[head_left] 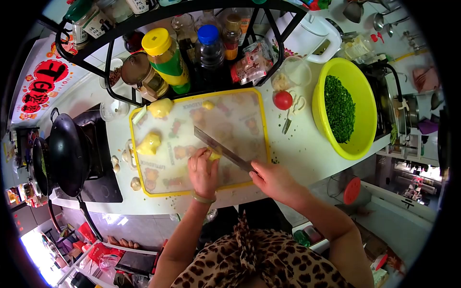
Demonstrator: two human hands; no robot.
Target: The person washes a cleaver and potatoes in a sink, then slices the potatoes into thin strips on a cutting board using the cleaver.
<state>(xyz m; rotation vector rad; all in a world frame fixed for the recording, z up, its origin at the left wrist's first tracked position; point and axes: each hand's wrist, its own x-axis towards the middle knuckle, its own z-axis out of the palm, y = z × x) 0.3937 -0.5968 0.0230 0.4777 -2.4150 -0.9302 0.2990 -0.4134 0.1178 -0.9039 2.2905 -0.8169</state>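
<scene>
A cutting board with a yellow rim lies on the counter. My left hand, with a bracelet at its wrist, presses a small yellow piece against the board, fingers bent. In my right hand is the handle of a cleaver; its blade slants up to the left, right beside the yellow piece. Peeled yellow knobs, one at the top left and one at the left, rest on the board. A smaller yellow bit is near its top edge.
At the right stands a yellow-green bowl of chopped greens. A tomato and a small peeler-like tool lie left of it. Behind the board is a black rack with bottles. A black wok sits at the left.
</scene>
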